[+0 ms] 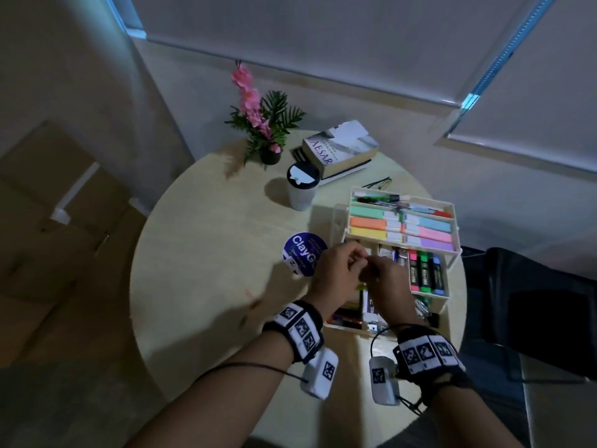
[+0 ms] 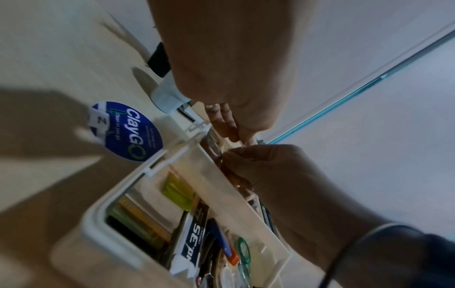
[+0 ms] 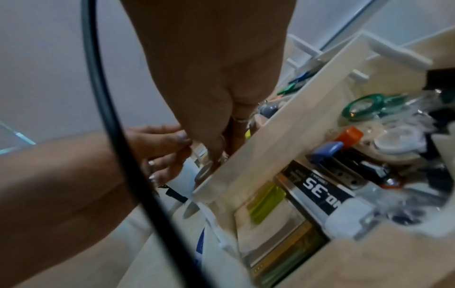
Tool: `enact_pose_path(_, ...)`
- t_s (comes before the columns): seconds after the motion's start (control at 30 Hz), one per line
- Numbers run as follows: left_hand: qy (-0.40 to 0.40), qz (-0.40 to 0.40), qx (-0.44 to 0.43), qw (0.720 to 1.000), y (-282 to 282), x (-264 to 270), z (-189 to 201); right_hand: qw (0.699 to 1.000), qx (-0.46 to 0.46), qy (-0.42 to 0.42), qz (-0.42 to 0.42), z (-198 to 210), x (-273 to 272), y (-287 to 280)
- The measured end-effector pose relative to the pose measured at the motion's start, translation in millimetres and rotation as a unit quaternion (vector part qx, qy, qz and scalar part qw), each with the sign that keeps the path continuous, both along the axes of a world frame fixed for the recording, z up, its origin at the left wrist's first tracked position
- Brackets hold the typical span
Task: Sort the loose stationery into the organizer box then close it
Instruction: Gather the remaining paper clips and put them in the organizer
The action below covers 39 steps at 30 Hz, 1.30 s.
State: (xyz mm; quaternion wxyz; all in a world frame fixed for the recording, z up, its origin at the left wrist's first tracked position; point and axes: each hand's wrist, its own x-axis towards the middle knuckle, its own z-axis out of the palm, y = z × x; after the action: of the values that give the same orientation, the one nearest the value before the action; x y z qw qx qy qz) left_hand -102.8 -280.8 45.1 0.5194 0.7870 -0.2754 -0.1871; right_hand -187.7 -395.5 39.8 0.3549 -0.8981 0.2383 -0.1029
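Two hands: we see the left hand (image 1: pixel 336 270) and right hand (image 1: pixel 386 279) meeting fingertip to fingertip over the near-left corner of the organizer box (image 1: pixel 450 253).
Fingers: both sets curl together around something small; we cannot tell what it is.
Box: cream plastic, tiered, lid open; it sits at the right of the round pale table (image 1: pixel 200 253).
Upper tray: rows of pastel rectangular blocks (image 1: pixel 400 227).
Middle tray: three chunky highlighters (image 1: pixel 424 271), pink, green, blue.
Bottom well: we note a white-and-black staple carton (image 2: pixel 192 241), green-handled scissors (image 3: pixel 364 107), yellow-green translucent strips (image 2: pixel 177 193).
Nearby: glossy round blue sticker (image 1: pixel 303 253), lidded cup (image 1: pixel 302 189), stacked books (image 1: pixel 339 153), potted pink flowers (image 1: pixel 258 124).
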Motion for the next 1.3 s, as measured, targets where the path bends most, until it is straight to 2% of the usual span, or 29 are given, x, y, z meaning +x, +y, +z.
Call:
enact_pose_path(0.1, -0.035, -0.024, 0.057, 0.997, -16.1, 1.6, -4.1, 0.999, 0.0, -0.027, 0.027, 6.4, -8.3, -5.8)
enact_pose_path(0.23, -0.1, -0.058, 0.093, 0.989, -8.5, 4.4, -7.1, 0.998, 0.001, -0.057, -0.04, 8.4, -28.4, -3.8)
enact_pose_path(0.33, -0.152, -0.049, 0.064, 0.985, 30.9, 17.2, -7.8, 0.995, -0.015, -0.068, -0.069, 13.6, -42.4, 7.7)
enact_pose_path(0.4, -0.179, -0.021, 0.06, 0.982, 78.8, 32.3, -19.7, 0.995, -0.027, -0.084, -0.04, 13.6, -45.1, 24.9)
enact_pose_path(0.47, -0.166, -0.004, 0.129, 0.978, 139.1, 48.7, -41.7, 0.997, -0.002, -0.069, 0.03, 8.3, -39.4, 56.2)
enact_pose_path(0.53, -0.117, -0.026, 0.251, 0.961, 198.7, 59.4, -63.2, 0.993, 0.025, -0.02, 0.114, -8.2, -28.9, 99.6)
enact_pose_path(0.63, -0.094, -0.146, 0.38, 0.909, 253.2, 61.0, -83.8, 0.978, 0.044, 0.091, 0.184, -54.0, -9.3, 161.1)
enact_pose_path(0.67, -0.103, -0.177, 0.383, 0.901, 258.5, 60.1, -86.9, 0.974, 0.048, 0.117, 0.189, -64.2, -1.6, 177.1)
enact_pose_path(0.73, -0.108, -0.199, 0.362, 0.904, 258.4, 60.4, -89.3, 0.972, 0.052, 0.123, 0.194, -78.7, 13.6, 201.2)
enact_pose_path(0.87, -0.063, -0.173, 0.282, 0.942, 256.5, 65.5, -92.3, 0.978, 0.058, 0.149, 0.135, -91.9, 37.4, 224.6)
enact_pose_path(0.97, -0.035, -0.149, 0.268, 0.951, 257.8, 67.9, -89.6, 0.978, 0.033, 0.157, 0.131, -102.4, 44.7, 233.0)
enact_pose_path(1.13, 0.019, -0.129, 0.286, 0.949, 266.1, 82.7, -87.0, 0.981, 0.019, 0.159, 0.113, -102.6, 50.6, 234.5)
enact_pose_path(1.3, -0.064, -0.163, 0.351, 0.92, 257.2, 97.3, -82.5, 0.976, -0.02, 0.137, 0.169, -103.6, 52.2, 223.7)
